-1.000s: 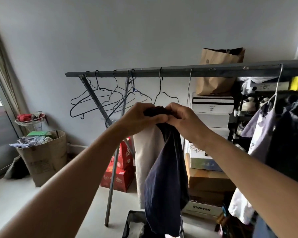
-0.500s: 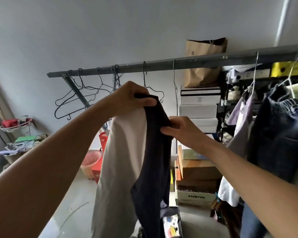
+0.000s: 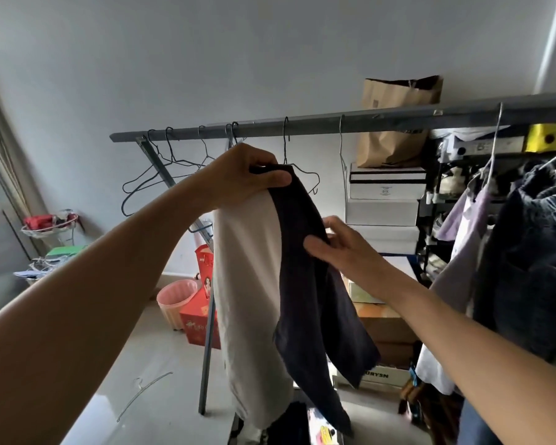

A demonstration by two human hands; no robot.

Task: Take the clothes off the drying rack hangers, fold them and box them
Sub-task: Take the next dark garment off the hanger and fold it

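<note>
My left hand is raised in front of the grey drying rack bar and grips the top of a dark navy garment and a beige garment, which hang down together. Lower and to the right, my right hand pinches the navy garment's right edge between thumb and fingers. Several empty wire hangers hang at the bar's left end. More clothes hang on hangers at the right. A dark box sits on the floor below, mostly hidden by the garments.
A brown paper bag tops stacked white boxes and cardboard boxes behind the rack. Red boxes and a pink bin stand by the rack leg. A wire hanger lies on the floor.
My hands, together at the garment's top a second ago, have parted. The right hand slid down the navy garment's edge while the left stays up. The beige garment now hangs in front.
</note>
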